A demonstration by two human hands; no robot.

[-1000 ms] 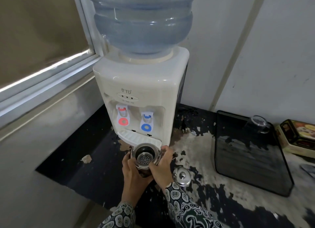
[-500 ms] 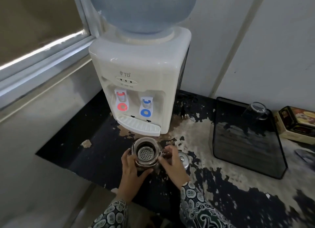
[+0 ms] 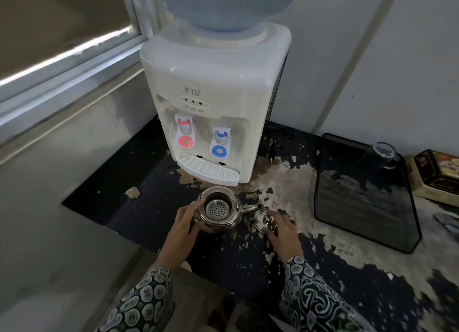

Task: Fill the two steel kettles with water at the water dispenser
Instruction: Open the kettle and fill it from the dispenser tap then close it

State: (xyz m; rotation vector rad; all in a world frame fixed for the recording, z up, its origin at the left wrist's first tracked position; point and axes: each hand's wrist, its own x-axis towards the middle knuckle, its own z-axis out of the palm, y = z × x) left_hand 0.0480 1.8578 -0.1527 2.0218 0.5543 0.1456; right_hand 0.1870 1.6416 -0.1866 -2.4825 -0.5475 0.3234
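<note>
A small steel kettle (image 3: 218,211) stands on the dark worn counter (image 3: 248,252) in front of the white water dispenser (image 3: 213,103). Its top is uncovered and a round perforated strainer shows inside; the spout points right. My left hand (image 3: 185,218) grips the kettle's left side. My right hand (image 3: 280,228) rests on the steel lid (image 3: 263,220), which lies on the counter just right of the spout, fingers curled around its rim. The dispenser has a red tap (image 3: 184,133), a blue tap (image 3: 220,143) and a drip tray (image 3: 208,170). Only one kettle is in view.
A dark smoked-plastic bin (image 3: 367,202) stands at the right with an upturned glass (image 3: 380,155) behind it. A decorated tin box (image 3: 437,175) sits at the far right edge. A plug (image 3: 273,155) lies beside the dispenser. A window ledge runs along the left wall.
The kettle came away from the drip tray and down onto the counter. My right hand left the kettle and moved right onto the lid.
</note>
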